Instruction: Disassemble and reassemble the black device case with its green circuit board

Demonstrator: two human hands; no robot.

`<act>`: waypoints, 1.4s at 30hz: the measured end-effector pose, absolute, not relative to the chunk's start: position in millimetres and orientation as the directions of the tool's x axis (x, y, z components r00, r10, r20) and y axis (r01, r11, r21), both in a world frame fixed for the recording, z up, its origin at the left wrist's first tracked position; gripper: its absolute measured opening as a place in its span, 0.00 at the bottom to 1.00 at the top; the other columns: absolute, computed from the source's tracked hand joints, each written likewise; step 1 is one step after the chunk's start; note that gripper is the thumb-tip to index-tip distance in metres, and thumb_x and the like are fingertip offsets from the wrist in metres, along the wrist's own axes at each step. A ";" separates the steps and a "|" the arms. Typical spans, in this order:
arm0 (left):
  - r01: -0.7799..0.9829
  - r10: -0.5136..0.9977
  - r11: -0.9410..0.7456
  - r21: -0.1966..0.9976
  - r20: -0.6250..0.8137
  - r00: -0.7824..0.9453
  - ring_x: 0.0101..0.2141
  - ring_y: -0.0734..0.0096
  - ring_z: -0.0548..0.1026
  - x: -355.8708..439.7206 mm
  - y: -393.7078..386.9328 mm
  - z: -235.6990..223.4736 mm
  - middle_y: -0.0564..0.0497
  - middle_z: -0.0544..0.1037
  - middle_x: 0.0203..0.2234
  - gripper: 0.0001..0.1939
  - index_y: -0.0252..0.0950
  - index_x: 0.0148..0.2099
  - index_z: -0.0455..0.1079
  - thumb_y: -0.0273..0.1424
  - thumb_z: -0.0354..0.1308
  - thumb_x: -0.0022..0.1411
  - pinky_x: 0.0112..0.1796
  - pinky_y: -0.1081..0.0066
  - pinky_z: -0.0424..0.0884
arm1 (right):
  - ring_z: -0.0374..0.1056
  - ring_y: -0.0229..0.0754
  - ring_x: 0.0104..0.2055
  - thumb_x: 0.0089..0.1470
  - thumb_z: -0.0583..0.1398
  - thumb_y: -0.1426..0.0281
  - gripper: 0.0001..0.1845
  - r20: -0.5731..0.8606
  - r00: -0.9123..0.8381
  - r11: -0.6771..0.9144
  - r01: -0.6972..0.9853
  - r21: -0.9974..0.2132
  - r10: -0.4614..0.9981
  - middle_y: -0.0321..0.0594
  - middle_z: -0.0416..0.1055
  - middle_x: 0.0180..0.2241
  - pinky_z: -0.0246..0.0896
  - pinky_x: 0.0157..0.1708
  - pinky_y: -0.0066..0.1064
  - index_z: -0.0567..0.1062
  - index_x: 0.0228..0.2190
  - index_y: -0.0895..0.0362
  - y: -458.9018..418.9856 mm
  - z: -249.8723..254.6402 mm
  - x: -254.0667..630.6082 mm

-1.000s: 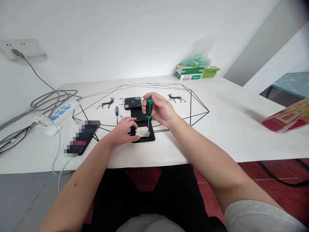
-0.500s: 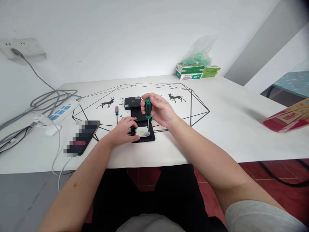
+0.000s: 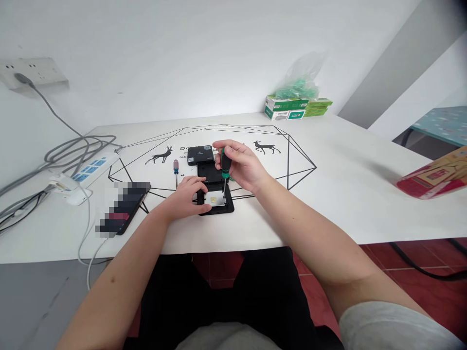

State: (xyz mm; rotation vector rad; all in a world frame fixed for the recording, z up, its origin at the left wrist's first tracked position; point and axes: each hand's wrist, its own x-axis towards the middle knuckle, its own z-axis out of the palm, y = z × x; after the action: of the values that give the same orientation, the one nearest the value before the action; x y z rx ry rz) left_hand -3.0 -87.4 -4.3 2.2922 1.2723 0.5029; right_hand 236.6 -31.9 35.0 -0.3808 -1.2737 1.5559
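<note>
My right hand (image 3: 243, 166) grips a green-and-black screwdriver (image 3: 225, 169) by its handle, shaft pointing down. Its tip meets the right part of a silver metal plate (image 3: 219, 199) that bears a small yellowish square. This plate sits inside an open black plastic case (image 3: 229, 208) lying flat on the table. With thumb and fingers on the case's left side, my left hand (image 3: 188, 197) holds it in place. Just behind lies another black casing part (image 3: 207, 174), partly overlapped by a black box-shaped device (image 3: 199, 154) with small labels.
A second screwdriver (image 3: 176, 167) with a pinkish handle lies left of the case. Further left are a phone (image 3: 135, 201), a white power strip (image 3: 93, 170) and coiled grey cables (image 3: 78, 146). Green-and-white boxes (image 3: 286, 108) stand at the wall; a red-and-tan package (image 3: 432, 177) lies at right.
The screwdriver's handle has turned in my right hand, showing its black side where green showed before. Its tip stays at the plate's right part. My left hand has barely moved.
</note>
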 end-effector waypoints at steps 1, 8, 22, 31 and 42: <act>0.687 0.859 -0.463 0.560 0.090 0.505 0.75 0.39 0.57 -2.9 -87.6 -4.1 0.40 0.69 0.71 0.19 0.43 0.48 0.74 0.48 0.71 0.62 0.72 0.36 0.58 | 0.72 0.37 0.34 0.53 0.76 0.51 0.25 0.342 -0.416 0.087 -0.521 -0.849 0.843 0.33 0.76 0.33 0.71 0.35 0.31 0.81 0.45 0.53 -32.0 35.6 236.2; 0.689 0.858 -0.461 0.560 0.082 0.507 0.75 0.38 0.57 -3.4 -87.6 -4.4 0.41 0.69 0.72 0.19 0.44 0.49 0.74 0.47 0.72 0.62 0.71 0.36 0.59 | 0.70 0.36 0.33 0.55 0.74 0.45 0.26 0.319 -0.405 0.078 -0.510 -0.856 0.857 0.32 0.75 0.33 0.72 0.34 0.30 0.77 0.39 0.51 -33.3 35.0 231.4; 0.700 0.864 -0.450 0.555 0.073 0.498 0.75 0.40 0.56 -2.4 -88.7 -4.2 0.40 0.68 0.72 0.19 0.43 0.49 0.75 0.46 0.71 0.62 0.72 0.39 0.58 | 0.73 0.40 0.38 0.49 0.77 0.44 0.30 0.286 -0.433 0.018 -0.526 -0.850 0.855 0.35 0.78 0.38 0.72 0.35 0.33 0.79 0.41 0.51 -34.9 36.0 230.8; 0.705 0.865 -0.445 0.552 0.062 0.498 0.75 0.42 0.56 -1.7 -89.3 -2.0 0.40 0.68 0.72 0.18 0.43 0.49 0.75 0.45 0.71 0.63 0.72 0.40 0.59 | 0.65 0.35 0.34 0.45 0.77 0.63 0.26 0.325 -0.381 0.121 -0.471 -0.874 0.865 0.29 0.72 0.36 0.66 0.37 0.32 0.81 0.46 0.49 -31.5 36.6 235.6; 0.698 0.861 -0.463 0.546 0.090 0.501 0.75 0.40 0.58 -1.8 -88.4 -4.1 0.40 0.70 0.71 0.18 0.43 0.49 0.75 0.45 0.72 0.62 0.71 0.38 0.60 | 0.70 0.39 0.42 0.45 0.79 0.56 0.26 0.354 -0.364 0.194 -0.408 -0.892 0.861 0.33 0.76 0.43 0.70 0.44 0.34 0.80 0.44 0.48 -32.2 33.7 231.8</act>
State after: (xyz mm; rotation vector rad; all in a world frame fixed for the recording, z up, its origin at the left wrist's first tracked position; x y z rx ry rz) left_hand -1.8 -88.4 -4.1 2.3054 1.2853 0.4960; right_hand 231.8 -32.2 33.7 -0.4790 -1.3508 1.4396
